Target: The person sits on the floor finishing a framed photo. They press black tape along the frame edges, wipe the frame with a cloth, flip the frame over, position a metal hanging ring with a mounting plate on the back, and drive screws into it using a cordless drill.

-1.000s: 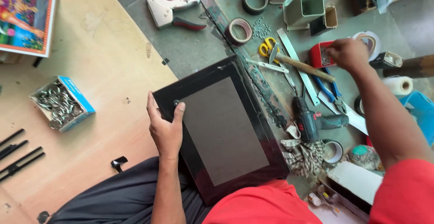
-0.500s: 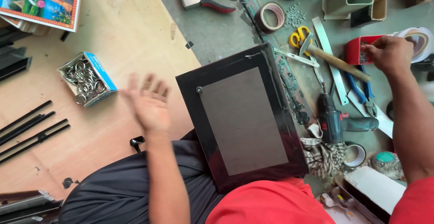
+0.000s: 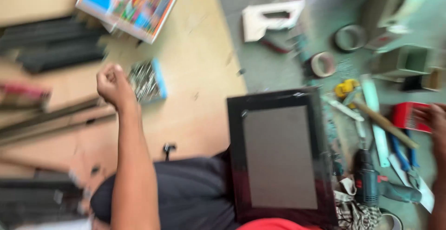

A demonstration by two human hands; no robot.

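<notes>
Head view: nail-filled blue box (image 3: pixel 147 82)

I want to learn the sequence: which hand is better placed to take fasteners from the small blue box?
Left. The left hand, closed in a fist, is right beside the blue box, while the right hand is far across the black frame, at the red box.
</notes>
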